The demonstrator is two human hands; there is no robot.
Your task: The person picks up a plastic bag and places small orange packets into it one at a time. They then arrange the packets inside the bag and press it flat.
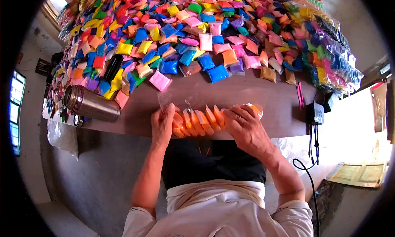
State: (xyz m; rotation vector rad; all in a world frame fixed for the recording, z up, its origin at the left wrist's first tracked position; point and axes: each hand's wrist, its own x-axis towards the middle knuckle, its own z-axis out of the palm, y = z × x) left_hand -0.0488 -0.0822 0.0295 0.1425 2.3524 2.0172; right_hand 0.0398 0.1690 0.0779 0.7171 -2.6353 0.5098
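Two hands are in view, one left hand (162, 123) and one right hand (243, 128), with a row of about seven orange packets (199, 121) between them, overlapped so the count is not exact. On the one table (230, 97) lie one steel flask (91, 105), one black bottle (113, 67), one small black box (317, 112) with one cable (314, 191), and loose coloured packets (205, 39) far too many to count

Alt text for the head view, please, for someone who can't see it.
The left hand and right hand hold a row of orange packets between them at the near edge of a brown table. Behind lies a heap of small packets in many colours, with a steel flask on its side at the left.
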